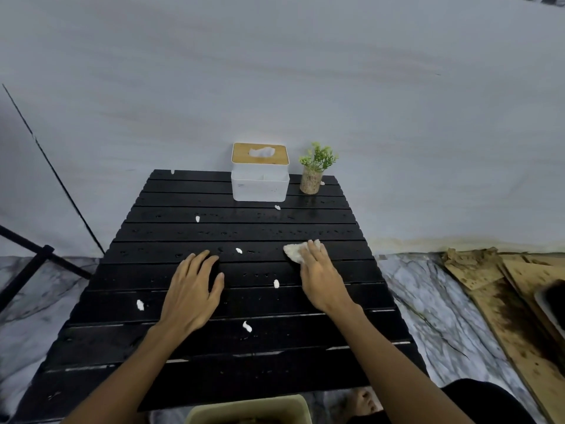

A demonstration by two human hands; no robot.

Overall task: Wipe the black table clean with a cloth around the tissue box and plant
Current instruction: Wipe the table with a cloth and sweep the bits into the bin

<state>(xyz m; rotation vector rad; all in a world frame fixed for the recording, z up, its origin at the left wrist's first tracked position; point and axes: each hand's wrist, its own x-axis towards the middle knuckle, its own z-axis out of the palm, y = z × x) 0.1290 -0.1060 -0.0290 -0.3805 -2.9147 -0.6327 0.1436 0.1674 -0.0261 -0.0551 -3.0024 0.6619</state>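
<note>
The black slatted table (171, 215) fills the middle of the head view, wet with droplets and dotted with several small white scraps (140, 305). At its far edge stand a white tissue box (260, 185) with a wooden lid and, to its right, a small green plant (315, 169) in a speckled pot. My right hand (321, 276) presses flat on a pale cloth (293, 250) at the table's right middle. My left hand (192, 289) rests palm down on the table, fingers spread, holding nothing.
A beige bin (247, 408) sits under the table's near edge, a bare foot (363, 399) beside it. Stained cardboard (504, 301) lies on the marble floor to the right. A black metal frame (42, 255) stands at left. A grey wall rises behind the table.
</note>
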